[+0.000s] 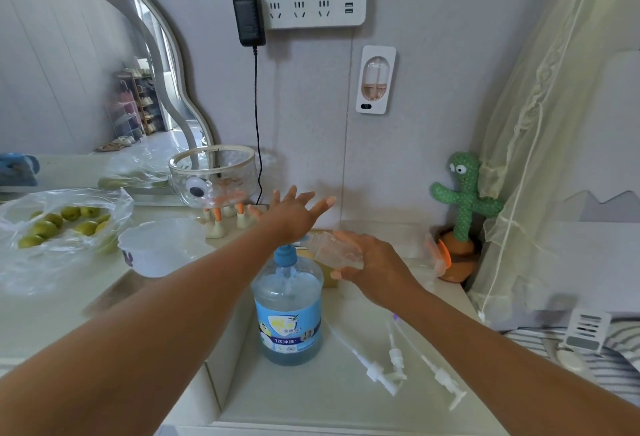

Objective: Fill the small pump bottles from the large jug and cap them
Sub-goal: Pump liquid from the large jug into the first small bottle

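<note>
Pale cream bench [104, 324] fills the lower half of the frame, with a wavy-framed mirror [104, 71] leaning on the wall at upper left. A clear plastic bag of green fruit [59, 224] lies at the left edge, a white bowl [156, 248] just beside it. At lower centre stands the large jug [288, 314], clear with blue liquid, a blue label and a blue pump top. The left hand [294, 213] is above that pump top with fingers spread wide and flat, gripping nothing; whether the palm touches the pump cannot be told. Just right of the jug's neck, the right hand [367, 262] is wrapped around a small clear bottle [332, 250], tilted with its mouth toward the jug's spout. A green cactus toy [462, 200] stands in an orange pot at the right, near the curtain. On the bench at lower right lie 3 white pump caps [398, 366] with long tubes, loose and side by side.
</note>
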Tool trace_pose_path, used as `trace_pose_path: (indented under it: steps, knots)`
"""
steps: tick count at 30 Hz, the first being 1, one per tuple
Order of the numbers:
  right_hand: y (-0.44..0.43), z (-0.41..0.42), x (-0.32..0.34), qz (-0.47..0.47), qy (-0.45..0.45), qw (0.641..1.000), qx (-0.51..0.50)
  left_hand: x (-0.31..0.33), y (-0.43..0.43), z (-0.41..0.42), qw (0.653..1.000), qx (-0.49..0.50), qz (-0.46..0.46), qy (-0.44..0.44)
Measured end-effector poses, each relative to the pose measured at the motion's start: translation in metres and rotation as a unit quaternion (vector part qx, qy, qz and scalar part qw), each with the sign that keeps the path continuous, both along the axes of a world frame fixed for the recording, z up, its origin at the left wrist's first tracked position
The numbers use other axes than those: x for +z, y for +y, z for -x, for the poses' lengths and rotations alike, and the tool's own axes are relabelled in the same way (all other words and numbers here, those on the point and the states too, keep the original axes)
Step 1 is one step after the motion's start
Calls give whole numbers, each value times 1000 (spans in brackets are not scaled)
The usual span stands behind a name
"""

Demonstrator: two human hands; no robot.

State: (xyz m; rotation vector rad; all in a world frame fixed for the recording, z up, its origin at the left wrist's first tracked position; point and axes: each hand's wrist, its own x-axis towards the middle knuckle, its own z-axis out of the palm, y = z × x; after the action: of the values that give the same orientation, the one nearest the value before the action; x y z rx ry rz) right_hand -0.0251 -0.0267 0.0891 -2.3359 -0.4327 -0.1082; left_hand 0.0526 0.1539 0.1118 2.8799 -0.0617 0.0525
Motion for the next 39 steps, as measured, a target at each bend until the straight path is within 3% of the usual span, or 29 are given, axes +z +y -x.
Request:
trace_pose_path:
  steps: [14,22,25,30,33,39]
  knots:
    - [-1,3,5,11,-11,1000,4,9,-3,7,998,55,21,0]
    - [3,0,-11,8,-18,1000,2,-6,1,-3,1000,-1,2,-4]
    - [3,5,-12,3,3,1000,-3,-1,-5,8,999,30,33,32]
    - [0,11,-1,-18,0,1000,6,3,-3,4,997,37,61,12]
    - [0,11,3,-11,-4,1000,7,3,3,-1,998,53,43,10]
    - [2,9,-2,-9,1,1000,12,4,-5,9,1000,-15,-14,-16]
